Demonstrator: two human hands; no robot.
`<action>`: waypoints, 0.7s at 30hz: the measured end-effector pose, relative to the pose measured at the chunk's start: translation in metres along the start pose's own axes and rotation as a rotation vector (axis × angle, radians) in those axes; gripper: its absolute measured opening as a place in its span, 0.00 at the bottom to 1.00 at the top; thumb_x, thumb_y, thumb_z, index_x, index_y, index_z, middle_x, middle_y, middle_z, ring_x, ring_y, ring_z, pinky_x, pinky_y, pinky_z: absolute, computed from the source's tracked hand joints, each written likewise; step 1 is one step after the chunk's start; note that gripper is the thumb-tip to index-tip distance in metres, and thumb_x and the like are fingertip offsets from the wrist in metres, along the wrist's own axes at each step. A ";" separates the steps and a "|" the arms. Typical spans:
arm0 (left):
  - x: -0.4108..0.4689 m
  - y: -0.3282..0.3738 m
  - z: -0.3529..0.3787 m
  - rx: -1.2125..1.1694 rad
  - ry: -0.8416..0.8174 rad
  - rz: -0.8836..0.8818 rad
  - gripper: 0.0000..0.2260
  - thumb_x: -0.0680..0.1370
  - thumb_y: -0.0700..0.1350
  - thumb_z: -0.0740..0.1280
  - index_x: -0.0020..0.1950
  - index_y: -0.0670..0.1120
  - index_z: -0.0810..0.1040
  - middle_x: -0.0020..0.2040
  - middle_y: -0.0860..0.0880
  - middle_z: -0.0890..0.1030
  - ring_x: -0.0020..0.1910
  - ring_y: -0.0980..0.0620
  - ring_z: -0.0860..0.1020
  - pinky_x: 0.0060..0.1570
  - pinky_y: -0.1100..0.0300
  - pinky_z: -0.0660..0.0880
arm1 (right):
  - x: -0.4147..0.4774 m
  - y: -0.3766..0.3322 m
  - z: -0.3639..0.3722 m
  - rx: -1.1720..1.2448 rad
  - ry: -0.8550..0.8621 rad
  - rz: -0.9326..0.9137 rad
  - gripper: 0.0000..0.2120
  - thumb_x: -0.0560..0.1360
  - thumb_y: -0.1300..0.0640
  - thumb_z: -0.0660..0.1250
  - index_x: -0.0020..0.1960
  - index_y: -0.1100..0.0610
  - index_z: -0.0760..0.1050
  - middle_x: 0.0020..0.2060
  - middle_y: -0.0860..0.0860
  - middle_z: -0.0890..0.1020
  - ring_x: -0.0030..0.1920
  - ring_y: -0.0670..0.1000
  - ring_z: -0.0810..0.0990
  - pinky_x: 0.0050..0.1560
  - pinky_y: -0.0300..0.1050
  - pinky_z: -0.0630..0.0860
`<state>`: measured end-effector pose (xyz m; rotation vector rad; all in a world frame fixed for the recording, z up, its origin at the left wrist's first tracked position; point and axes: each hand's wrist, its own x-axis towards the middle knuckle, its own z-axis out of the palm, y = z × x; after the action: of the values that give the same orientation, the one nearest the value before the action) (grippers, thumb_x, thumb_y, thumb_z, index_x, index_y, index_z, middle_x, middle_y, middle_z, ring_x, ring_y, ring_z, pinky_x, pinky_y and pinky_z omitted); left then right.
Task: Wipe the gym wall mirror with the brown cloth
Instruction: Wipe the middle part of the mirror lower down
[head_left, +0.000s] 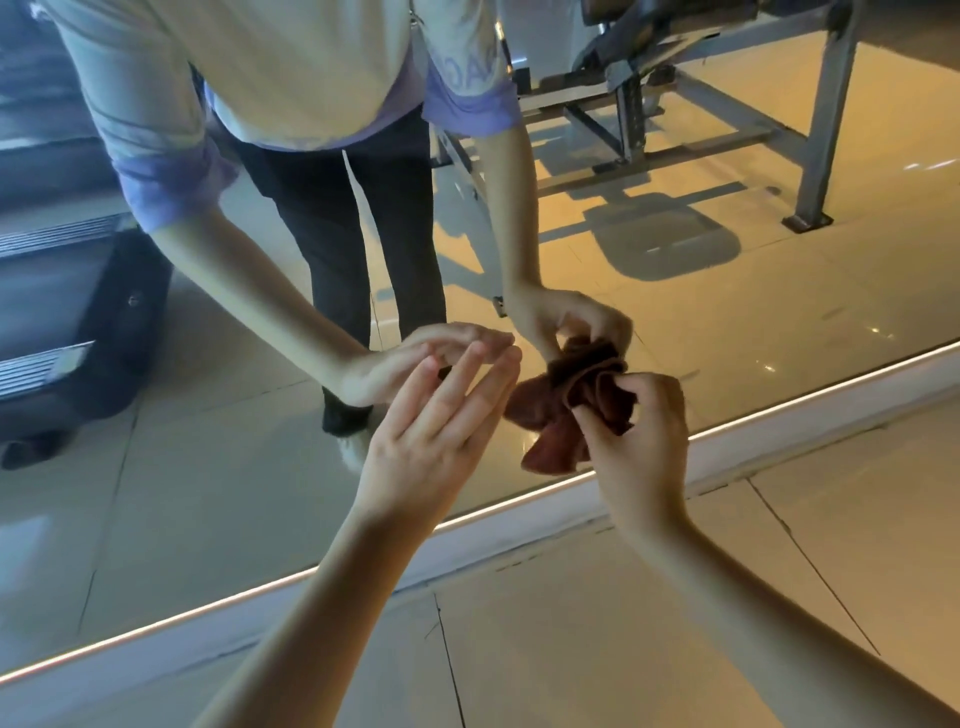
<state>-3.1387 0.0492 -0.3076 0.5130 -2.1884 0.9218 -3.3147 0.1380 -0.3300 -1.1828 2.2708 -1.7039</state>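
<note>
Bunching the crumpled brown cloth (566, 410) in a pinching right hand (636, 441) low against the gym wall mirror (208, 467), left hand (431, 441) released and flat-fingered, wiping seems about to begin, needing firm pressure.

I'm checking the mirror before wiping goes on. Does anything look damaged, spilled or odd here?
Nothing stands out. The mirror shows no cracks or spills. The brown cloth is bunched in the right hand; the left hand is open beside it.

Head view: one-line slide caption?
Right hand bunches the brown cloth against the wall mirror near its bottom edge; open left hand touches the glass.
</note>
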 end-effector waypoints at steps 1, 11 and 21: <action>0.001 0.003 0.001 0.003 0.008 -0.006 0.19 0.83 0.37 0.60 0.75 0.43 0.67 0.72 0.48 0.67 0.75 0.47 0.57 0.76 0.49 0.54 | 0.007 0.003 -0.004 0.012 0.034 0.022 0.14 0.69 0.67 0.75 0.51 0.64 0.76 0.51 0.55 0.75 0.48 0.40 0.69 0.49 0.21 0.64; -0.006 0.016 0.007 -0.001 -0.054 0.003 0.18 0.85 0.36 0.52 0.73 0.45 0.68 0.73 0.50 0.66 0.75 0.49 0.57 0.76 0.51 0.53 | 0.003 -0.005 -0.003 0.027 0.019 -0.006 0.14 0.68 0.68 0.76 0.51 0.65 0.76 0.50 0.55 0.74 0.48 0.41 0.70 0.48 0.20 0.66; -0.003 0.013 0.007 -0.013 -0.022 0.011 0.17 0.85 0.37 0.53 0.73 0.46 0.68 0.72 0.49 0.67 0.75 0.49 0.58 0.75 0.52 0.55 | 0.000 -0.005 0.002 -0.026 0.030 0.006 0.16 0.69 0.68 0.75 0.54 0.63 0.75 0.54 0.56 0.75 0.54 0.55 0.76 0.47 0.28 0.68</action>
<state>-3.1472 0.0529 -0.3195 0.5067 -2.2177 0.9110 -3.3116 0.1359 -0.3266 -1.1613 2.3183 -1.7072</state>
